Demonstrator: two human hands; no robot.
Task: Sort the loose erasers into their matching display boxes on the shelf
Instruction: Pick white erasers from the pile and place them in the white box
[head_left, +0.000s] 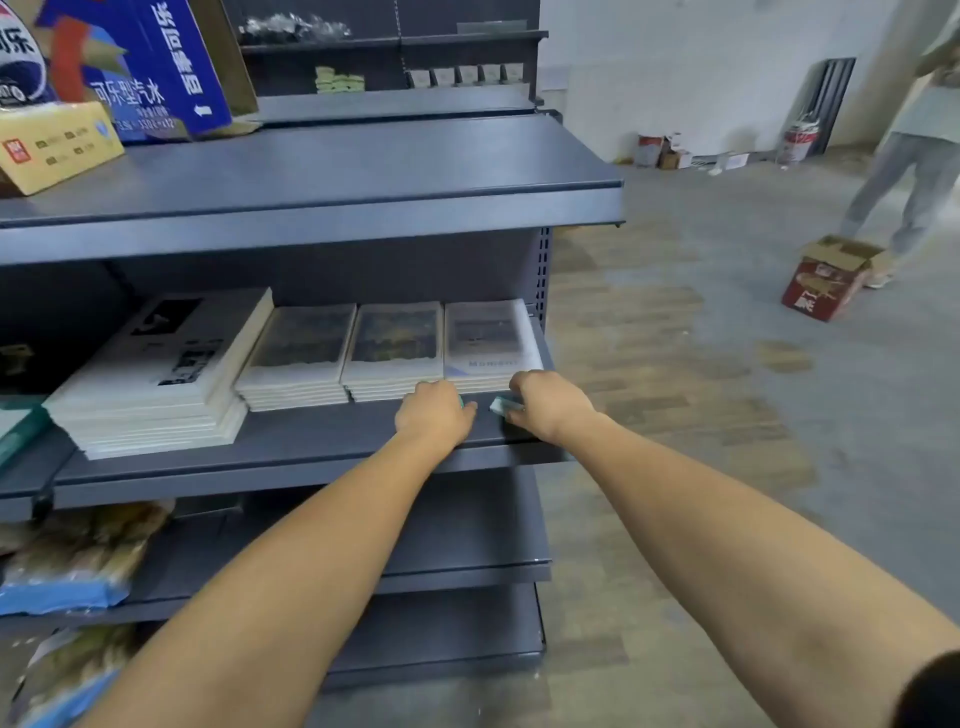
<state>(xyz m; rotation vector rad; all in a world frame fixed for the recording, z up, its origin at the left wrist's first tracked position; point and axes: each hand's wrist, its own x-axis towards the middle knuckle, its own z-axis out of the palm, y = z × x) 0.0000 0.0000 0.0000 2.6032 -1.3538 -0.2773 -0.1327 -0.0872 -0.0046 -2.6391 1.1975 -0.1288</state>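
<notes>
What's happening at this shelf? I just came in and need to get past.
A person is reaching both hands onto the middle shelf, just in front of the stacked notebooks. The right hand pinches a small teal-and-white eraser. The left hand is curled, with a bit of teal showing at its edge, probably another eraser. No display boxes are visible, so sorting looks unfinished.

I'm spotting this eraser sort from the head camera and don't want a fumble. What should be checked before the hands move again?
1. Right hand pinches a small teal-and-white eraser: ok.
2. Left hand holds something; only a teal sliver shows at its edge: cannot tell.
3. Matching display boxes in view: not ok, only stacked notebooks lie behind the hands.
4. Bare shelf surface in front of the hands: ok.
5. Other loose erasers visible: not ok, none seen.
</notes>
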